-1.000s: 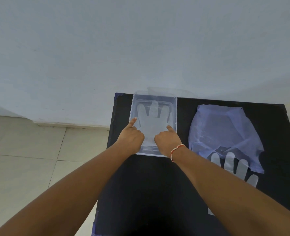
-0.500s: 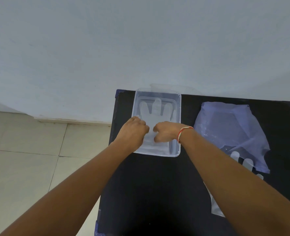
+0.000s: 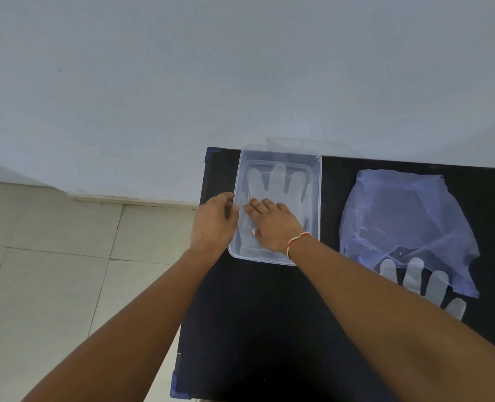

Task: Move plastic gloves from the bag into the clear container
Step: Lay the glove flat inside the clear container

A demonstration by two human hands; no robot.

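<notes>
A clear rectangular container point(image 3: 316, 181) stands at the far left of the black table point(image 3: 269, 329). A translucent plastic glove point(image 3: 278, 181) lies flat inside it, fingers pointing away from me. My right hand point(image 3: 275, 224) rests palm-down on the glove inside the container, fingers spread and flat. My left hand point(image 3: 216, 220) curls around the container's left rim. To the right lies a bluish plastic bag point(image 3: 403, 216); another glove point(image 3: 414, 278) sticks out of its near opening, fingers showing.
The table's left edge runs just beside the container, with tiled floor point(image 3: 52, 271) below it. A pale wall point(image 3: 240, 68) stands directly behind the table. My right forearm crosses the table between the container and the bag.
My right hand went from pointing, to a fist, to flat on the glove. My left hand shifted onto the container's left rim. The view moved a little.
</notes>
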